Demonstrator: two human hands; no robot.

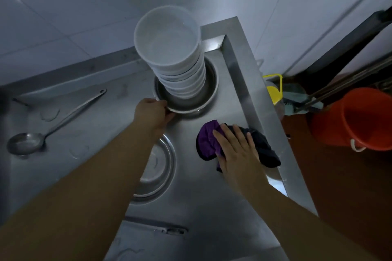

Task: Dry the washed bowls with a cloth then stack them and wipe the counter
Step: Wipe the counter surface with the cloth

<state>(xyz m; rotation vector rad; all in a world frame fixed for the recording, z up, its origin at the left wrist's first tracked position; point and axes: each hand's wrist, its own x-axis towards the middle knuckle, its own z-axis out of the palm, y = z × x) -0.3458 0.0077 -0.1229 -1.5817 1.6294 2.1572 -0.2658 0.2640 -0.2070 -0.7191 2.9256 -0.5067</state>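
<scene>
the right hand lies flat and open on the crumpled purple-and-black cloth on the steel desk, while the left hand pinches the rim of the metal basin holding the tall stack of white bowls, just beyond and left of the cloth.

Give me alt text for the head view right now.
The left hand grips the rim of a metal basin holding a tall stack of white bowls, while the right hand presses a purple and black cloth flat on the steel counter.
</scene>
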